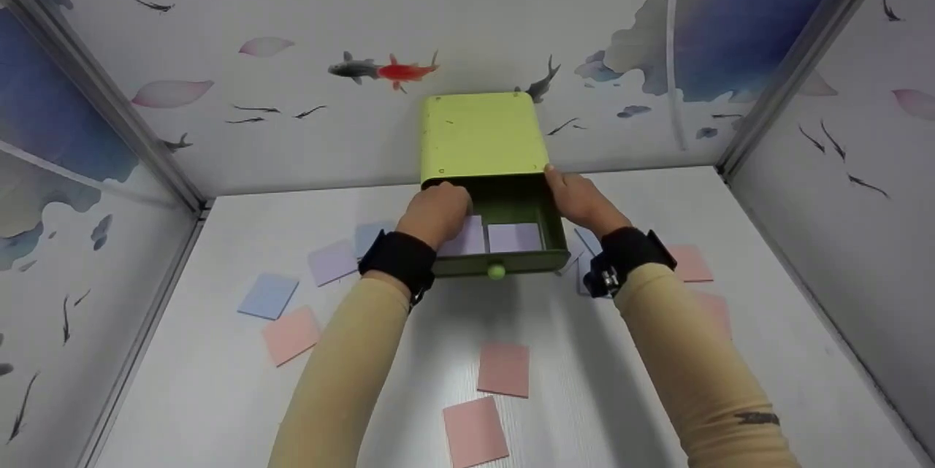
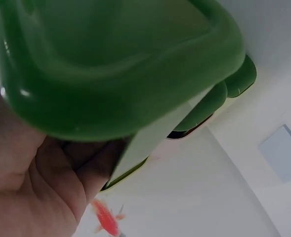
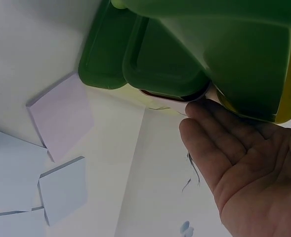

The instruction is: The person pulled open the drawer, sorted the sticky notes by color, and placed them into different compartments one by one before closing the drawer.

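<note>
A small drawer cabinet with a yellow-green top (image 1: pixel 483 133) stands against the back wall. Its top drawer (image 1: pixel 537 261), dark green with a round knob (image 1: pixel 497 271), is pulled out. My left hand (image 1: pixel 437 214) reaches into the drawer's left side, fingers curled at a lilac square pad (image 1: pixel 467 236). In the left wrist view, a pale flat piece (image 2: pixel 152 140) sits against the fingers, while the drawer front hides part of the hand. Another lilac pad (image 1: pixel 515 237) lies on the drawer's right side. My right hand (image 1: pixel 584 201) rests along the cabinet's right side, its fingers extended (image 3: pixel 214 140).
Lower green drawers (image 3: pixel 103 54) show beneath the top one. On the white table lie pink pads (image 1: pixel 504 370), blue pads (image 1: pixel 269 296) and a lilac pad (image 1: pixel 332 262), with more pads near the right wrist. Patterned panels enclose the table.
</note>
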Demonstrator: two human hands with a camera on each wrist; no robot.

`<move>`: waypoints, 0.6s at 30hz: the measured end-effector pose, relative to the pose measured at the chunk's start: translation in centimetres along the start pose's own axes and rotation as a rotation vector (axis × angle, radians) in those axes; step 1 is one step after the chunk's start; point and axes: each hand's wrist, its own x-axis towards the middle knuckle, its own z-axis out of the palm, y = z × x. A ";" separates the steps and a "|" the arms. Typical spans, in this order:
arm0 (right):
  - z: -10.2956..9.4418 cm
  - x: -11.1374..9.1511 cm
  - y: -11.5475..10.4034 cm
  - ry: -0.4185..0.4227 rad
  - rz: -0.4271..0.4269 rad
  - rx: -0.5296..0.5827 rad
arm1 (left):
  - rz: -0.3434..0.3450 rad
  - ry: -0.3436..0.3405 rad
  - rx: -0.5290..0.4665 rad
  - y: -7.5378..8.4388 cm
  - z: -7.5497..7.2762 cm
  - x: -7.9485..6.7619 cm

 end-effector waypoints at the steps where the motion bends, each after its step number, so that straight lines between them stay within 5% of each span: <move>1: 0.0 0.0 0.0 0.000 -0.002 -0.002 | -0.002 0.005 0.003 0.0 0.1 0.0; 18: 0.0 0.0 0.0 0.000 -0.005 -0.020 | 0.028 0.096 0.010 -0.1 0.4 -0.3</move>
